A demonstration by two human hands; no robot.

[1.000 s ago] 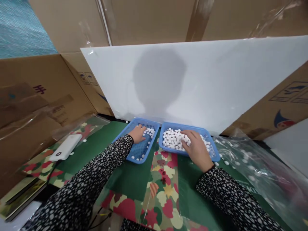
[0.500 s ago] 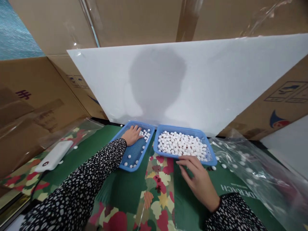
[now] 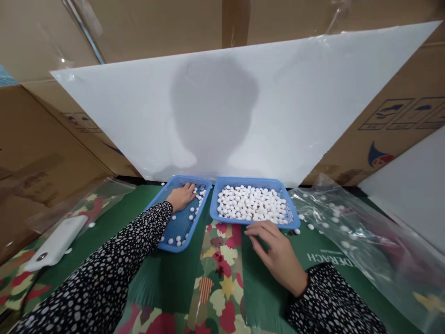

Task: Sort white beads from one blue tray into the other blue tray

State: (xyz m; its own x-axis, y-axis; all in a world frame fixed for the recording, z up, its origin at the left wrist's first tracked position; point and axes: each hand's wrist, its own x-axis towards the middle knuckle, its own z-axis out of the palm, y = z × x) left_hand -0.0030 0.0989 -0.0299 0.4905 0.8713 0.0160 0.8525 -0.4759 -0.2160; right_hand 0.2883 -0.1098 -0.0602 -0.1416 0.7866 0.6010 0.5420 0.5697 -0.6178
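Note:
My left hand (image 3: 181,197) reaches into the left blue mesh basket (image 3: 179,248), its fingers stretched out at several small white balls (image 3: 199,196). Whether the fingertips touch a ball I cannot make out. More balls lie scattered along the right side and near end of that basket. My right hand (image 3: 276,253) hovers in front of the right blue basket (image 3: 255,180), palm down, fingers bent and thumb apart, with nothing seen between them. White balls (image 3: 250,202) fill most of the right basket, with small dark reddish bits among them.
A white board (image 3: 215,116) stands behind the baskets against cardboard. On the left lies a white device (image 3: 57,243) with a cord. At the right is a clear plastic bag (image 3: 347,232) with white balls in or under it. Loose balls (image 3: 310,227) lie on the green patterned cover.
The camera view has shifted to the right. Balls in the left basket have spread nearer its middle, and my left fingers are closer together. My right hand stays by the right basket's front edge.

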